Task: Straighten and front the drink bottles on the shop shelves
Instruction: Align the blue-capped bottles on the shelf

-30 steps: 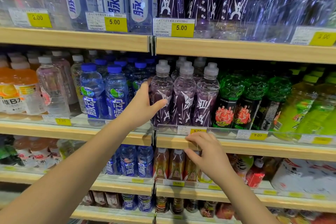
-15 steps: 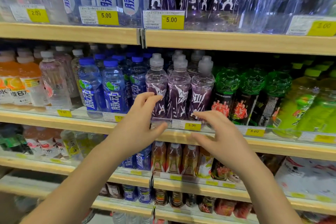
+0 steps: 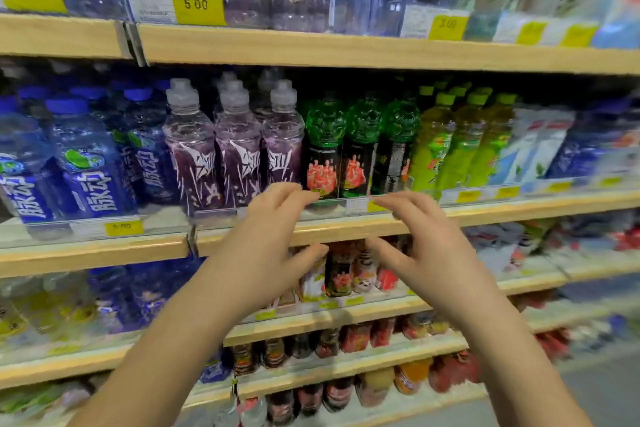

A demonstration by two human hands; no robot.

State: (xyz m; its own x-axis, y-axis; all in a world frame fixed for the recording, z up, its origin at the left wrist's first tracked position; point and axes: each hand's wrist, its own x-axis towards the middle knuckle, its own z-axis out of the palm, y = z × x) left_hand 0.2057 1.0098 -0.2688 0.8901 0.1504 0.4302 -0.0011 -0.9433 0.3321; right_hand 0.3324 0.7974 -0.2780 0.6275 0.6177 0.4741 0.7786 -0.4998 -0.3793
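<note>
Three purple bottles (image 3: 237, 149) with clear caps stand upright in a front row on the middle shelf (image 3: 346, 230). Right of them stand three green-topped bottles (image 3: 363, 149) with dark labels. My left hand (image 3: 266, 239) hovers in front of the shelf edge below the purple and green bottles, fingers loosely bent, holding nothing. My right hand (image 3: 422, 246) hovers beside it below the green bottles, fingers spread and also holding nothing. Neither hand touches a bottle.
Blue-capped bottles (image 3: 86, 163) fill the shelf's left part, yellow-green bottles (image 3: 460, 146) its right. A clear rail with yellow price tags (image 3: 123, 228) runs along the edge. The upper shelf (image 3: 311, 48) hangs above; lower shelves hold small bottles (image 3: 343, 270).
My left hand let go of the left purple bottle and drew back. Both hands moved right and now hover in front of the green-topped bottles. The view has shifted right.
</note>
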